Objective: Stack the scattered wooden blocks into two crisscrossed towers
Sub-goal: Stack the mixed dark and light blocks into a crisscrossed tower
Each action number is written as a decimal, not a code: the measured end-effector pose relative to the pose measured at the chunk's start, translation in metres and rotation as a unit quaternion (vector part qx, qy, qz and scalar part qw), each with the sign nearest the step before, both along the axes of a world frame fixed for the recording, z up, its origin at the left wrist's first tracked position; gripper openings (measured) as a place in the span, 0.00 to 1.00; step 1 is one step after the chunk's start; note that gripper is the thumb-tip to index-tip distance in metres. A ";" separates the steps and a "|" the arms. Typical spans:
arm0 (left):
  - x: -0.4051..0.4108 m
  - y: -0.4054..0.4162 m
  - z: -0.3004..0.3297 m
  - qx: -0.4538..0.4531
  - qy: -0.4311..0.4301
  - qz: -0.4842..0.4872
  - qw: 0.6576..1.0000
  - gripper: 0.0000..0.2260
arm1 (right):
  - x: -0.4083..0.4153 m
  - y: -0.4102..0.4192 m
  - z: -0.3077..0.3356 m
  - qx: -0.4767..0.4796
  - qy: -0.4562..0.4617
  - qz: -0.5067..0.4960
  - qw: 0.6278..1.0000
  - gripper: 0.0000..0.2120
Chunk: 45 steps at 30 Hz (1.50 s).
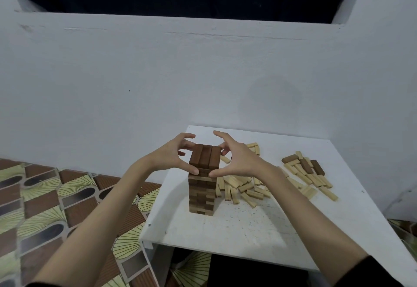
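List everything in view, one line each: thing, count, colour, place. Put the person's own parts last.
tower: one, mostly dark brown with some pale layers, on the table's left part.
top layer: three dark brown blocks side by side, on the tower.
loose pile: many pale blocks, right of the tower.
far group: several pale blocks with three dark brown ones, near the table's right side.
table: one, white, speckled.
wall: pale grey-white, behind the table.
floor: patterned brown and yellow, on the left.
left hand: one, touching the tower's top.
right hand: one, likewise, on the opposite side.
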<state>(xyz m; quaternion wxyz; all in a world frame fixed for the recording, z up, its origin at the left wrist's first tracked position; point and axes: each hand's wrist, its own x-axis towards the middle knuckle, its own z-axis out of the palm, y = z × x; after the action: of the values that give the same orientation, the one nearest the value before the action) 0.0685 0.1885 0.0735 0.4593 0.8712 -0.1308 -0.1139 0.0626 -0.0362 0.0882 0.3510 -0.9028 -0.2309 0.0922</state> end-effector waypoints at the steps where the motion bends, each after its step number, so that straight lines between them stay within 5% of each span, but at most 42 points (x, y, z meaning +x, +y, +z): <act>1: 0.000 0.000 -0.001 -0.004 -0.002 0.001 1.000 0.49 | 0.000 0.000 0.000 0.002 0.000 -0.001 1.000 0.51; 45: -0.005 -0.010 -0.011 -0.074 0.005 -0.003 0.997 0.49 | -0.003 0.008 -0.014 0.111 -0.006 -0.017 0.994 0.48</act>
<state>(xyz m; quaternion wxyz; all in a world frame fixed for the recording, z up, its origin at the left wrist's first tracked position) 0.0637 0.1785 0.0626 0.5229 0.8337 -0.1397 -0.1093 0.0595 -0.0286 0.0740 0.4492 -0.8626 -0.2263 0.0543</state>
